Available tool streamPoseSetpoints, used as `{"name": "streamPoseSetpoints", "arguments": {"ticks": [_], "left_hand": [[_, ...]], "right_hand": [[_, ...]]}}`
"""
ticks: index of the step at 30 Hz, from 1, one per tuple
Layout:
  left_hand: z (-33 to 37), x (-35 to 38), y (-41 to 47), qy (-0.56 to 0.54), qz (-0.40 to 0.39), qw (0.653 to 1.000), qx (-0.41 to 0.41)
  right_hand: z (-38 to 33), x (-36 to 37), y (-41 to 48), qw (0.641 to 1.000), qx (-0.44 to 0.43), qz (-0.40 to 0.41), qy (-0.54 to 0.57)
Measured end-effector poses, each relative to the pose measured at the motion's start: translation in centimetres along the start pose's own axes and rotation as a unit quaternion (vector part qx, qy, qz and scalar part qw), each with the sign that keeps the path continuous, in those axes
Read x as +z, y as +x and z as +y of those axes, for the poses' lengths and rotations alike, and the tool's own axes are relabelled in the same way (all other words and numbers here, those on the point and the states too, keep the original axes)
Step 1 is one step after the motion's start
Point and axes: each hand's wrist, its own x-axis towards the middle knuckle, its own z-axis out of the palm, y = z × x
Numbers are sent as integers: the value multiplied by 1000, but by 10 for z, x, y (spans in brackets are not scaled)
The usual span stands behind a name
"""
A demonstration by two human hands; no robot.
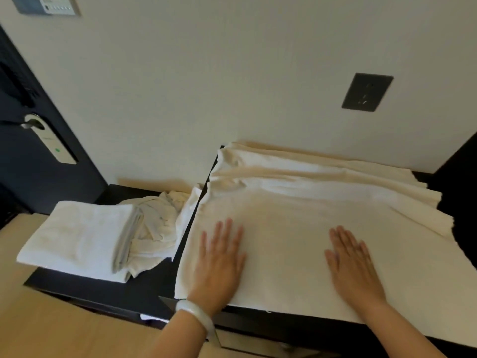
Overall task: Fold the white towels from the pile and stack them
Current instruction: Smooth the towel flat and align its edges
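A white towel (284, 236) lies spread over the higher dark surface on the right, its far part bunched in long folds against the wall. My left hand (219, 262) rests flat on its near left part, fingers spread, holding nothing. My right hand (353, 267) lies flat on the near right part, also holding nothing. On the lower dark surface to the left sits a stack of folded white towels (74, 239). Right of it lies a crumpled pile of white towels (157, 223).
A dark cabinet top (144, 288) carries the stack and pile; its front edge drops to a light wooden floor (51, 332). A dark door with a handle (33, 124) stands at the left. A dark wall socket plate (366, 92) sits above the towel.
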Motion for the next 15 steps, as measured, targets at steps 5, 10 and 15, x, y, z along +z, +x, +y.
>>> {"name": "streamPoseSetpoints", "arguments": {"ticks": [5, 10, 15], "left_hand": [[-38, 2, -10, -1, -24, 998, -51], [-54, -15, -18, -58, -27, 986, -157], [-53, -25, -22, -140, 9, 965, -221]], "right_hand": [[3, 4, 0, 1000, -5, 7, 1], [4, 5, 1, 1000, -6, 7, 15], [4, 4, 0, 1000, -6, 7, 17]]}}
